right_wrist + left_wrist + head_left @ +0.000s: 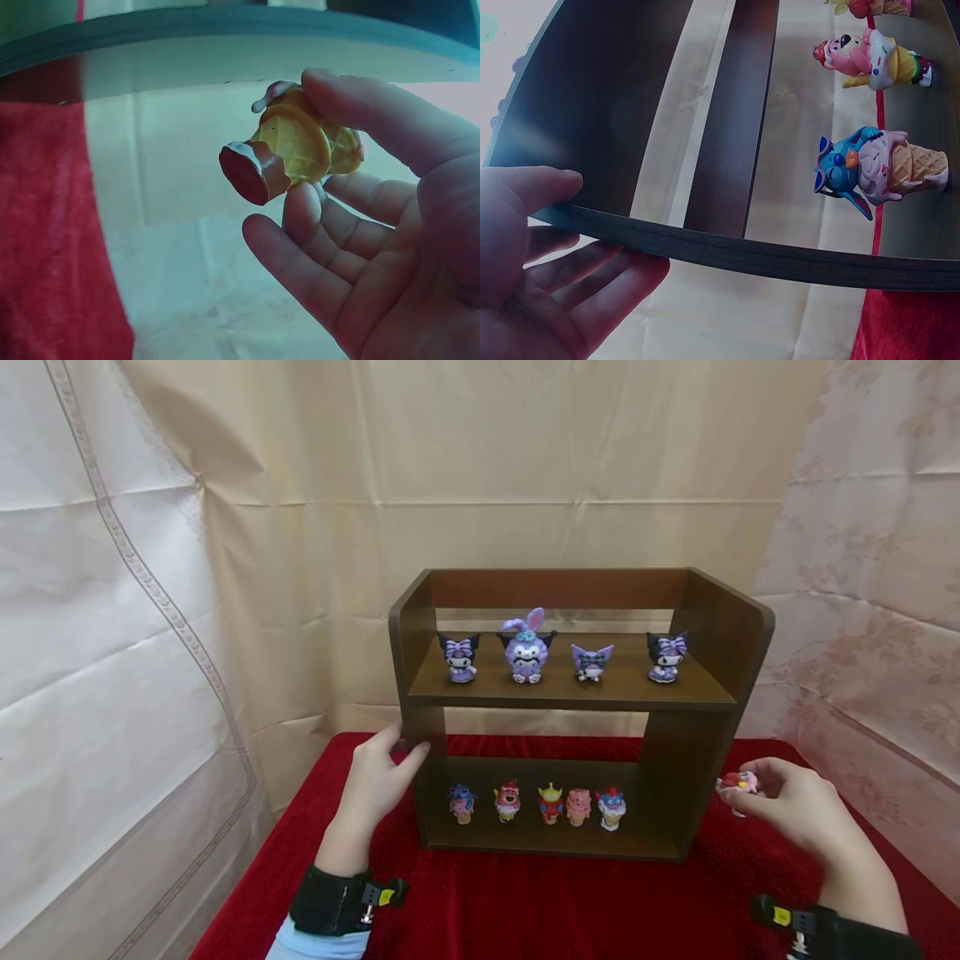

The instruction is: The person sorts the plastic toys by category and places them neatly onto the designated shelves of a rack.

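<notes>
A brown two-tier wooden shelf [573,703] stands on the table. My left hand [381,775] holds the front edge of its left side panel; in the left wrist view the thumb [551,186] lies on the inner face and the other fingers on the outer side. Off the shelf's right side, apart from it, my right hand [798,806] pinches a small ice-cream-cone figurine [738,782] between thumb and fingers. Its waffle cone [292,150] and reddish base face the right wrist camera. The head view shows red and pink on its top; fingers hide the rest.
Several purple and black figurines, one a taller bunny-eared one [526,652], stand on the upper tier. Below, a row of cone figurines includes a blue one [462,804] and a red-hatted one [611,810]. A red cloth [540,902] covers the table; curtains [300,610] hang behind.
</notes>
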A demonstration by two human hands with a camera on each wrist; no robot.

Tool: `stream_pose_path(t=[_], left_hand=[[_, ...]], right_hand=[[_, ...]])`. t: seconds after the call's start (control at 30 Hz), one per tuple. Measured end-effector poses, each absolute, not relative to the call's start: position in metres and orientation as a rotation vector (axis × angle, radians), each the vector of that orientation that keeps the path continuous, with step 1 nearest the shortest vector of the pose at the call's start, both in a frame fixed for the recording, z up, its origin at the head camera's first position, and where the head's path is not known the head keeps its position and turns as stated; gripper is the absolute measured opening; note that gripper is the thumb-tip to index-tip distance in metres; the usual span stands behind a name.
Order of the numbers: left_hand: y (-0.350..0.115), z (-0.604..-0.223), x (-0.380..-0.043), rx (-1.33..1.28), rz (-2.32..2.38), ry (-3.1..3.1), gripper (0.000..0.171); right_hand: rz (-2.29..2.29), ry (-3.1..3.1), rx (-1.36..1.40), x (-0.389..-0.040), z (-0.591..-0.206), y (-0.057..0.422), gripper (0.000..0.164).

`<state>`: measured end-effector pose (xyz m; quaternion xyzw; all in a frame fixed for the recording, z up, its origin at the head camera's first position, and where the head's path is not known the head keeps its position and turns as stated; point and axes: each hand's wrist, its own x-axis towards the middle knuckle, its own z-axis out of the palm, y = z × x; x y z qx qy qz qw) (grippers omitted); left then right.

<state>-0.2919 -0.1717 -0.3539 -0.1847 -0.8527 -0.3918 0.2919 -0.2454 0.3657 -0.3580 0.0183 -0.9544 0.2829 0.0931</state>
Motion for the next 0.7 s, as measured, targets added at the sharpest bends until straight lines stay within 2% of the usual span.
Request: stream_pose_path(t=[0.7], left_hand=[[-0.172,-0.354,-0.291,-0.483,-1.044,-2.270,0.033]], right_hand=[[0.663,-2.667,0.134,-0.218,-0.325,0.345,0.054]])
